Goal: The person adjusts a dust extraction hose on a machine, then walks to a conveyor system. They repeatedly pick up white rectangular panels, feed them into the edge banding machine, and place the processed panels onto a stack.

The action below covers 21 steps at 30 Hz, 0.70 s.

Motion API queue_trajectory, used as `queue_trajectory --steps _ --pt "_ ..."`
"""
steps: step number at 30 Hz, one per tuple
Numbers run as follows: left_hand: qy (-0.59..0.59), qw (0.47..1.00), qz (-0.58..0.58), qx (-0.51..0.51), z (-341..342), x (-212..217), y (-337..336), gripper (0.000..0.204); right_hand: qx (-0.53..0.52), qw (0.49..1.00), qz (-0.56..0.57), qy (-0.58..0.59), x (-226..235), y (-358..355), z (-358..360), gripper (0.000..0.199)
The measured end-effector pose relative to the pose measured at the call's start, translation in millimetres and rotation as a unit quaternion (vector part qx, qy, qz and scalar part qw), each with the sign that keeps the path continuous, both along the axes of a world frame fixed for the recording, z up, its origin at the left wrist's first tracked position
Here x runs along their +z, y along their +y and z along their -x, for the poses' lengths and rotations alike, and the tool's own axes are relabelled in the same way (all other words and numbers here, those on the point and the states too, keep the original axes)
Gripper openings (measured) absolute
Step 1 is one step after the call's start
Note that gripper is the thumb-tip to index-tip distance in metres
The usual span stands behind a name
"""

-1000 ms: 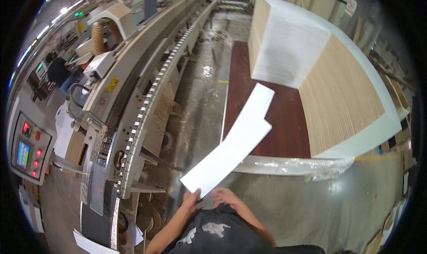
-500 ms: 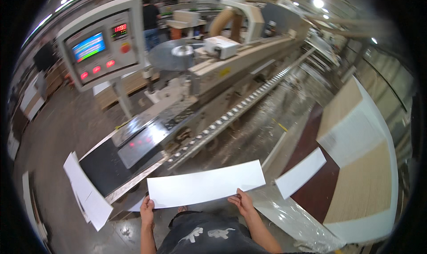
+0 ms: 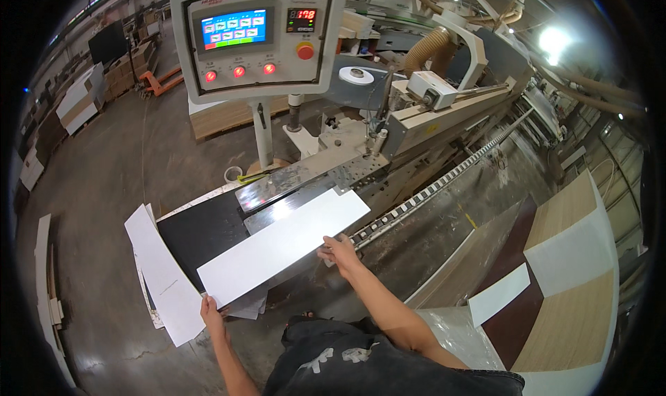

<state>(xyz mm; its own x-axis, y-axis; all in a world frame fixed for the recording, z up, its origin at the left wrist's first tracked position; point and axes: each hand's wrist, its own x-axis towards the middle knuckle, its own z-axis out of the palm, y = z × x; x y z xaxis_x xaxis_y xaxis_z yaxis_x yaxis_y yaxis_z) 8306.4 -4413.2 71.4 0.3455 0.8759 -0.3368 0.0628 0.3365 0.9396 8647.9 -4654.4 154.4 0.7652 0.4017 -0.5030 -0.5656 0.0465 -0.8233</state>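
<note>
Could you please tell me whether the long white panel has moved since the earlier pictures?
Yes. The long white rectangular panel, held by both hands, now lies on the machine's metal infeed table below the grey control panel; earlier it was short of the table.

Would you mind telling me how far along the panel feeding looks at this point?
Done: the white panel lies on the machine's infeed table, its far end by the metal guide plate. In hand: left hand grips its near corner, right hand its long edge. Left: another white panel waits on the stack at right.
</note>
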Motion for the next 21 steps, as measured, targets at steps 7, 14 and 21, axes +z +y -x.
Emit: queue_trajectory --steps 7,14,21 --pt "0.01 0.988 -0.077 -0.134 -52 27 13 0.077 0.078 0.991 0.066 -0.09 -43 25 -56 0.102" --pt "0.029 0.974 -0.187 -0.128 -73 13 35 0.076 0.168 0.829 0.33 -0.418 -46 30 -70 0.093" --pt "0.212 0.945 -0.234 -0.089 -84 16 21 0.063 0.175 0.833 0.208 -0.483 -77 4 -89 0.083"
